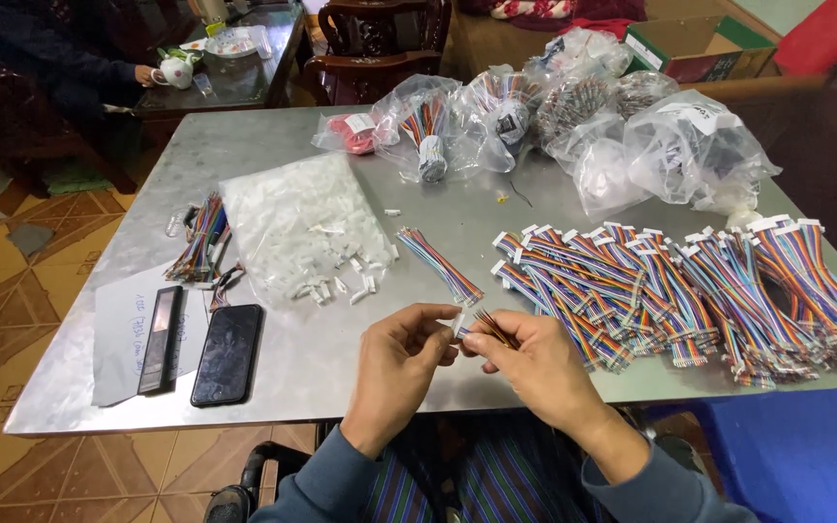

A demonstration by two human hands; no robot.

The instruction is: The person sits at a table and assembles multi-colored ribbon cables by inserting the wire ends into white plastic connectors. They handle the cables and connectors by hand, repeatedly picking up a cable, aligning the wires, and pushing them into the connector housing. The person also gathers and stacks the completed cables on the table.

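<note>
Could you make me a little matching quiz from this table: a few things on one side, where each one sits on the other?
Things:
1. black phone
2. open bag of white connectors
3. finished rainbow cable pile
4. small wire bundle

Places:
A. right side of the table
B. between the left hand and right hand
C. near left edge, beside a grey sheet
D. table centre

Pairs: 1-C, 2-D, 3-A, 4-B

Both hands, left [401, 356] and right [533, 360], meet fingertip to fingertip, pinching.
</note>
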